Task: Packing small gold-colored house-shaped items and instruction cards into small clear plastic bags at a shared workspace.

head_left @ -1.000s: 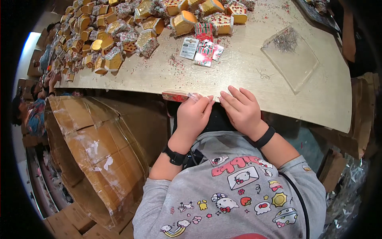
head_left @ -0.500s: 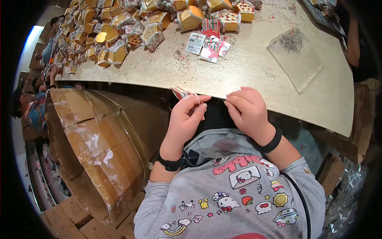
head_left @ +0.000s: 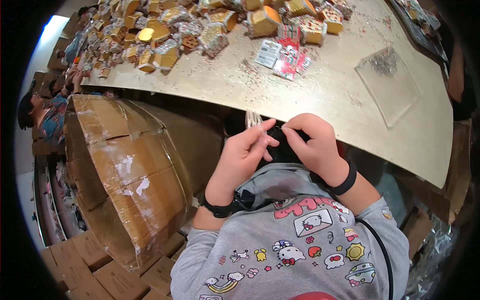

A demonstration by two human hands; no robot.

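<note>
My left hand (head_left: 240, 157) is closed around a bundle of pale strings (head_left: 253, 118), whose ends stick up past the fingers near the table's front edge. To its right, the thumb and index finger of my right hand (head_left: 314, 140) are pinched together. Something thin and thread-like seems to run between the two hands, but it is too fine to make out. Striped red, green and white tags (head_left: 287, 64) lie on the table ahead, beside a pale grey card (head_left: 268, 53).
Many small yellow house-shaped ornaments (head_left: 263, 22) crowd the far left of the table (head_left: 330, 107). At right lies a clear tray (head_left: 392, 107) with a heap of fine metal pieces (head_left: 384, 64). A large cardboard box (head_left: 135, 175) stands left. Another person (head_left: 55, 112) is at far left.
The view has shifted, so the table's things sit farther right. My left hand has turned, and the strings now point straight up; the red-striped piece seen with them earlier no longer shows.
</note>
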